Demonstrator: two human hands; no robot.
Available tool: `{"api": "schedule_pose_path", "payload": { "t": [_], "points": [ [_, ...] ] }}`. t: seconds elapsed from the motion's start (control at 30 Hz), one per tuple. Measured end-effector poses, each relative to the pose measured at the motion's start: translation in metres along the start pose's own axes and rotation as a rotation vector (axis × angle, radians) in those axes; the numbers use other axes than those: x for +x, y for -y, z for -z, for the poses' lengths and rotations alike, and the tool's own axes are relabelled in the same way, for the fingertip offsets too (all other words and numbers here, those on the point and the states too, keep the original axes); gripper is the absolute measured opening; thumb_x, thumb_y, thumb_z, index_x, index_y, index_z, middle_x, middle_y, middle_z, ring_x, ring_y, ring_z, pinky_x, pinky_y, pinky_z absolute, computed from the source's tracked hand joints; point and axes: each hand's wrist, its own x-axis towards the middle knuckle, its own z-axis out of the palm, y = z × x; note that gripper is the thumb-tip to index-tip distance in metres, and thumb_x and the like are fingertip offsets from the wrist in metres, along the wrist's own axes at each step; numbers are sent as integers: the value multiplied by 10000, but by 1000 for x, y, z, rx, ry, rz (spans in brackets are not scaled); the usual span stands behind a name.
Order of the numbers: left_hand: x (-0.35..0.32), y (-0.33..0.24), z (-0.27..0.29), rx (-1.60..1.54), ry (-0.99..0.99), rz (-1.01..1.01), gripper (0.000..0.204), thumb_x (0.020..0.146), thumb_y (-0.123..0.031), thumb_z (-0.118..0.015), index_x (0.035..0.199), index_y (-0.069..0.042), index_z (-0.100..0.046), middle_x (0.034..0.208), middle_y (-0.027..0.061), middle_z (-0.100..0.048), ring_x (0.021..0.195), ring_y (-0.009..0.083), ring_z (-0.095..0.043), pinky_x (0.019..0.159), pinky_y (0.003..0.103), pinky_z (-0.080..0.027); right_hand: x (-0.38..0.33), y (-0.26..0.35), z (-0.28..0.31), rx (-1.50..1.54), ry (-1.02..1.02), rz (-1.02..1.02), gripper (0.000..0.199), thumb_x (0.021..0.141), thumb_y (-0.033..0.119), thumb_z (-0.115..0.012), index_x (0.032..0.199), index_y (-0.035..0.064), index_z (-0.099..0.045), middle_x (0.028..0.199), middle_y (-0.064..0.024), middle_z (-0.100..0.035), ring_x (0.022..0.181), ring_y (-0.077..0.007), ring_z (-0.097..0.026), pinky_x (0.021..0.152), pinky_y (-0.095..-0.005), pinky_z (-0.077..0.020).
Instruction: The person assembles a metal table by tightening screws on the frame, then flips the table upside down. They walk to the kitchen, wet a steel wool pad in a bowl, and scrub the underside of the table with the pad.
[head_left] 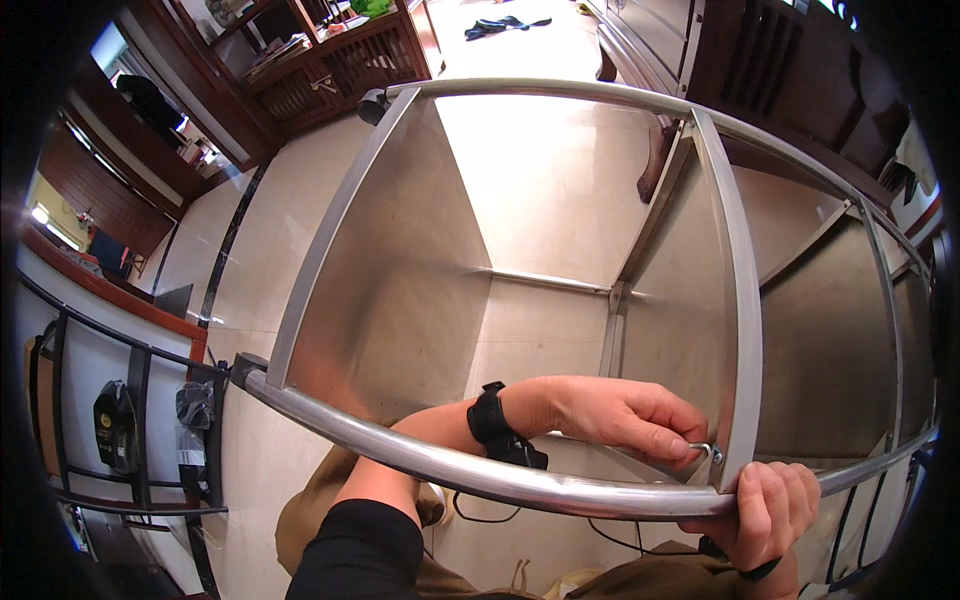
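A stainless-steel shelf rack (pixel 400 433) with round tube rails and flat shelf panels lies on its side before me. My left hand (pixel 635 420) reaches over the near rail into the first bay, its fingers closed on a small bent hex key (pixel 699 446). The key's tip meets a bolt (pixel 717 456) at the lower end of a shelf edge (pixel 742 300). Outside that joint, my right hand (pixel 772 512) wraps round the near rail. A black strap with a small device (pixel 493 425) sits on my left wrist.
A black metal rack (pixel 143 430) with packaged items stands at the left. Beyond the shelf rack are a dark wooden cabinet (pixel 335 75) and a carved wooden furniture leg (pixel 655 160). A thin black cable (pixel 620 540) hangs below the near rail, above the tiled floor (pixel 270 260).
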Motion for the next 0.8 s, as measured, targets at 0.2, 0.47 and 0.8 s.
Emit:
{"api": "schedule_pose_path", "payload": {
  "t": [0.2,0.47,0.8],
  "points": [
    [5,8,-2,57,-3,-104,326,1026,-308,-539,981,11,-587,895,0,-539,840,95,-463,746,272,-405,3,-2,5,1,19,2,603,915,557,-618,1141,11,-502,794,-126,-609,629,-255,-600,609,-397,-483],
    [4,17,-11,22,-53,-146,319,1034,-308,-513,995,0,-586,907,14,-550,856,110,-479,773,277,-415,2,-1,10,20,94,-22,618,919,555,-612,1189,20,-463,824,-130,-611,662,-257,-605,647,-420,-490],
    [4,30,-12,-75,-67,-158,293,1014,-291,-541,996,-7,-613,887,-2,-562,823,97,-491,728,266,-418,2,4,6,12,24,-29,600,889,564,-653,1119,26,-521,815,-109,-618,659,-242,-609,610,-394,-496]
  ]
}}
